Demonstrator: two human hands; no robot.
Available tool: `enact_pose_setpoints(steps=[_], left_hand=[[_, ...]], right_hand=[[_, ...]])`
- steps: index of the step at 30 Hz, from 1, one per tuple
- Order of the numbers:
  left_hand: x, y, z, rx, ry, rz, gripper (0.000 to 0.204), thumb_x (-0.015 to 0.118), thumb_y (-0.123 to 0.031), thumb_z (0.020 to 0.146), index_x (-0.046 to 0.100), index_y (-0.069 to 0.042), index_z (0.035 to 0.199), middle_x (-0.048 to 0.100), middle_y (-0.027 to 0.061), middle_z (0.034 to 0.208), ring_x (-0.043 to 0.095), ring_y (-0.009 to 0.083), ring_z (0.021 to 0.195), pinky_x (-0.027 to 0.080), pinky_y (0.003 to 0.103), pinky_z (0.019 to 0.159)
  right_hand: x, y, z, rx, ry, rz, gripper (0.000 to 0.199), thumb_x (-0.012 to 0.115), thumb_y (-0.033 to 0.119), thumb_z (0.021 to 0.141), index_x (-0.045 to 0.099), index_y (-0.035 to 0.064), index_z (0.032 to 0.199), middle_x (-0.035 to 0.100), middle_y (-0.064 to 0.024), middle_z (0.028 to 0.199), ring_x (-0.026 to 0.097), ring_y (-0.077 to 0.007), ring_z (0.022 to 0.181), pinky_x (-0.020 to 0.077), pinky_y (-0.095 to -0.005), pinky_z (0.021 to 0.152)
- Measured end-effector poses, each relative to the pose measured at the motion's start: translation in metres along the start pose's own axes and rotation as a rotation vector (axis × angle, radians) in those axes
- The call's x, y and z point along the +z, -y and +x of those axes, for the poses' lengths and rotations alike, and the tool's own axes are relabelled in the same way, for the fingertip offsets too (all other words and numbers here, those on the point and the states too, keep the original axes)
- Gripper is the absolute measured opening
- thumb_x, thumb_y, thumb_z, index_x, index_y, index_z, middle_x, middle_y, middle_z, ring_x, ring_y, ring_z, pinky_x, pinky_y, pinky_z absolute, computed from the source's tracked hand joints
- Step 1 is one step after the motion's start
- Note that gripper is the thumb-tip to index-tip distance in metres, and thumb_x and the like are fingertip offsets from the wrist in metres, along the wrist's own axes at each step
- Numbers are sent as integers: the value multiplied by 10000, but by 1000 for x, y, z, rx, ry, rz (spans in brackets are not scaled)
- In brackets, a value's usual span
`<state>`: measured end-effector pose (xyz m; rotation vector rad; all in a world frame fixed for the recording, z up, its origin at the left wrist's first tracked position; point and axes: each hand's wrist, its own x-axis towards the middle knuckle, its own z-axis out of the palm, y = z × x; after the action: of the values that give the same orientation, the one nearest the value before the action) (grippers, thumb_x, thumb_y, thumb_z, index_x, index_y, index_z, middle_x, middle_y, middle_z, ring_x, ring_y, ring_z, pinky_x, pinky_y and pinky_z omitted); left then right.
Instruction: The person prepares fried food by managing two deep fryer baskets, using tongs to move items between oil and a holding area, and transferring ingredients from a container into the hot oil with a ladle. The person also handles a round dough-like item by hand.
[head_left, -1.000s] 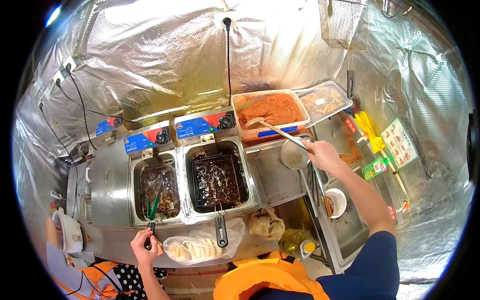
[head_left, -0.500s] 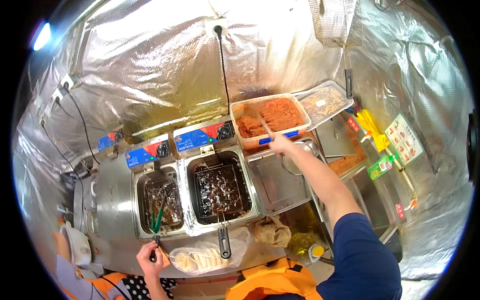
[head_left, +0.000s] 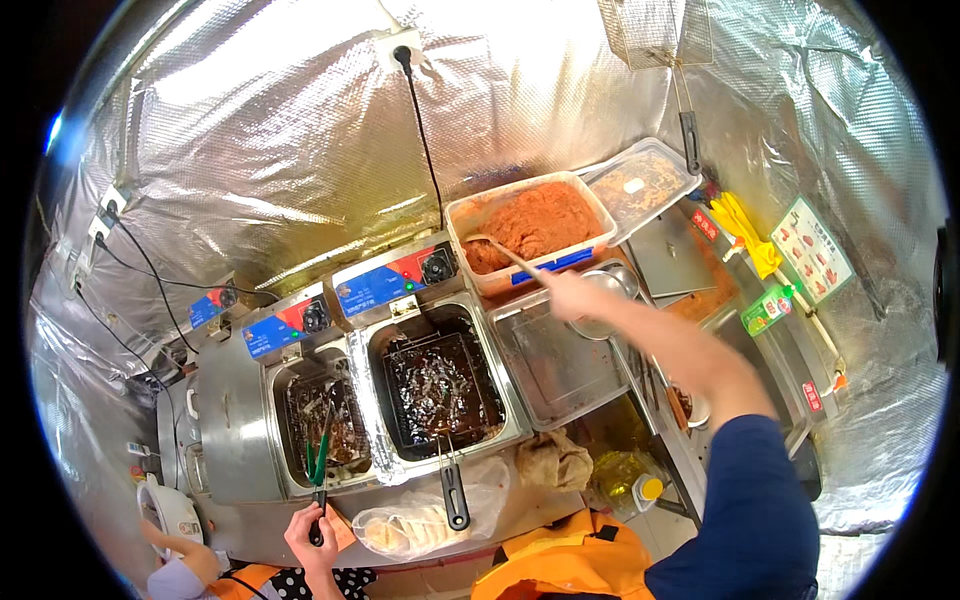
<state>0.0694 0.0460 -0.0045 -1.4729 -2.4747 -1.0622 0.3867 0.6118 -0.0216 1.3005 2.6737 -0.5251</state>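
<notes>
A long pale-handled spoon (head_left: 515,262) reaches over the front rim of a clear tub (head_left: 610,215) of red-orange paste (head_left: 545,222). My right hand (head_left: 578,300), slightly blurred, grips its handle; the spoon's head lies at the paste's left part. Low on the left, my left hand (head_left: 306,533) is closed around a black handle (head_left: 317,525) at the front of the left fryer (head_left: 280,425). Green-armed tongs (head_left: 317,462) stand just above that hand, their far ends in the dark fryer contents. Whether tongs and handle are joined, I cannot tell.
The right fryer (head_left: 515,415) holds dark oil and a black-handled basket (head_left: 454,497). Bagged pale rounds (head_left: 405,530) lie in front. A metal bowl (head_left: 592,325), a lidded tray (head_left: 560,365) and an oil bottle (head_left: 640,488) are rightward. A co-worker's arm (head_left: 180,545) shows lower left.
The view has shifted a little. The spoon has swung left and lower within the paste, and my right hand has drawn slightly rightward. My left hand keeps its grip.
</notes>
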Motion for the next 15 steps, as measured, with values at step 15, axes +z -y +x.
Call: enact_pose_setpoints(steps=[15], left_hand=[[3,0,3,20,6,22,142,651,10,793,699,30,925,737,218,963,732,347,822,568,376,740]], right_hand=[[-21,1,55,-41,-308,-31,390,591,57,881,599,-37,1259,733,-250,978,730,-413,925,588,-515,786]])
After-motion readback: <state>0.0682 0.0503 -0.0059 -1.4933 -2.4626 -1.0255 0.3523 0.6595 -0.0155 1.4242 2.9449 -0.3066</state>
